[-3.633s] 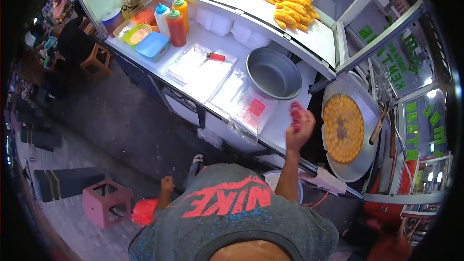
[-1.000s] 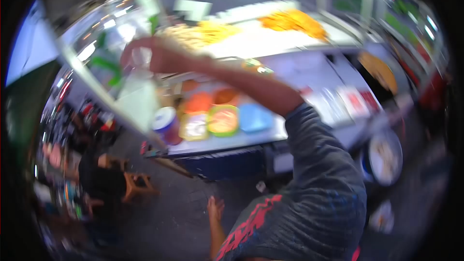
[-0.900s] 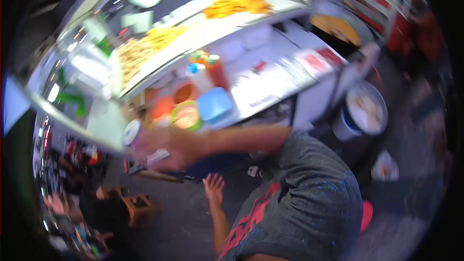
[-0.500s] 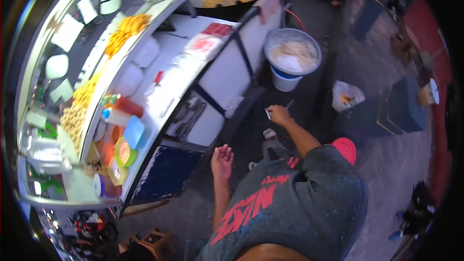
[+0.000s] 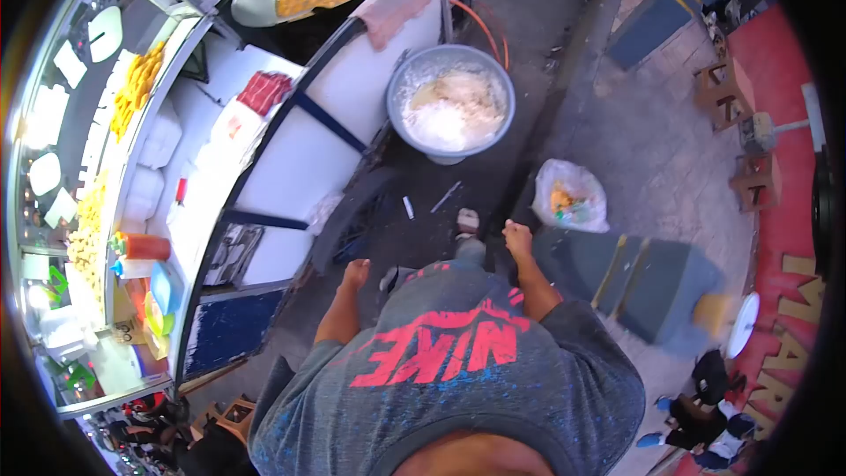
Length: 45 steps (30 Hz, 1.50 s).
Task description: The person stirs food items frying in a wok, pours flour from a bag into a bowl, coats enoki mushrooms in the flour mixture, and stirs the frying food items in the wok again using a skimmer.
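My left hand [image 5: 356, 274] hangs low at my left side with its fingers curled in, and nothing shows in it. My right hand [image 5: 518, 240] is in front of my right side, also curled closed, with no object visible in it. Ahead of me a grey basin [image 5: 398, 126] holds white powder [image 5: 448, 121] and beige, stringy-looking matter. Between my hands and the basin, a short white piece [image 5: 408, 207] and a thin stick [image 5: 447, 197] lie on the dark ground. A clear plastic bag [image 5: 589, 183] with orange and green contents sits near my right hand.
Along the left runs a food cart [image 5: 291, 159] with sauce bottles [image 5: 141, 247], heaped yellow food [image 5: 138, 88] and a cloth [image 5: 397, 4]. A large pan [image 5: 256, 2] of frying pieces stands at its far end. Grey blocks [image 5: 656, 286] and wooden stools [image 5: 724, 97] are on the right.
The basin and pan appear closer as my view has turned. My left hand went from open to curled. My right hand has lowered toward my side, away from over the white piece on the ground.
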Each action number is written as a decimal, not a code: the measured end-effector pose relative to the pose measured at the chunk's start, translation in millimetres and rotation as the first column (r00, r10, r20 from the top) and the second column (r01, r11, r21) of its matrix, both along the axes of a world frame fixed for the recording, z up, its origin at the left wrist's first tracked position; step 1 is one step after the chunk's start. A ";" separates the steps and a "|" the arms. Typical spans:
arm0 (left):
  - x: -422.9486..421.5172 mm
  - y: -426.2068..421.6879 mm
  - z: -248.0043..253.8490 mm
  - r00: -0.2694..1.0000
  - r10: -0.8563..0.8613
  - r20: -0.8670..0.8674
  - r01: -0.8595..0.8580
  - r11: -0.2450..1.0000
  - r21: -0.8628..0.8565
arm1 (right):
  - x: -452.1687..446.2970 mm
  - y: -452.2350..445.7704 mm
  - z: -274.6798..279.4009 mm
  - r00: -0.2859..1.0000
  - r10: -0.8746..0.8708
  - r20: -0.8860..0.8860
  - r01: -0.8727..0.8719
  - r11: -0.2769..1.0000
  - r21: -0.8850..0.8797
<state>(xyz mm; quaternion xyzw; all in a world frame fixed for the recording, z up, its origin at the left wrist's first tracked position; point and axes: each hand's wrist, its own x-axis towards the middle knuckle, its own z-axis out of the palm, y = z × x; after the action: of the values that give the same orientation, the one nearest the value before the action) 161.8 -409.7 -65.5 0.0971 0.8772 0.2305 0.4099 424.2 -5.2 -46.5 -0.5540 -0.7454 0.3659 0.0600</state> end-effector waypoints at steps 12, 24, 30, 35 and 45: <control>-72.3 182.8 45.3 0.957 0.217 -0.193 -0.172 0.960 0.222 | -89.5 217.2 52.2 1.000 0.019 0.018 -0.019 1.000 0.021; -180.5 322.0 22.5 0.939 0.287 -0.191 -0.217 0.923 0.318 | -375.9 417.8 209.0 0.938 0.170 -0.303 -0.142 0.984 0.111; -146.0 353.8 23.8 0.663 0.748 0.040 -0.689 0.588 0.423 | -651.9 468.7 330.8 0.561 0.456 -0.691 -0.599 0.800 0.041; -34.3 389.8 12.6 0.391 0.919 0.042 -0.878 0.359 0.318 | -855.1 474.0 369.2 0.456 0.308 -0.835 -0.814 0.524 -0.251; 193.9 573.7 55.5 0.176 0.980 -0.087 -0.976 0.163 -0.143 | -1024.4 451.0 385.1 0.414 0.457 -0.787 -0.859 -0.089 -0.503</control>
<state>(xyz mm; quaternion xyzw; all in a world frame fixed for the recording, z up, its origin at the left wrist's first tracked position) 355.7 164.0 -10.0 -0.5258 0.7449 0.3672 0.1840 -600.2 445.8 338.6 0.0560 -0.5571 0.7710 -0.3034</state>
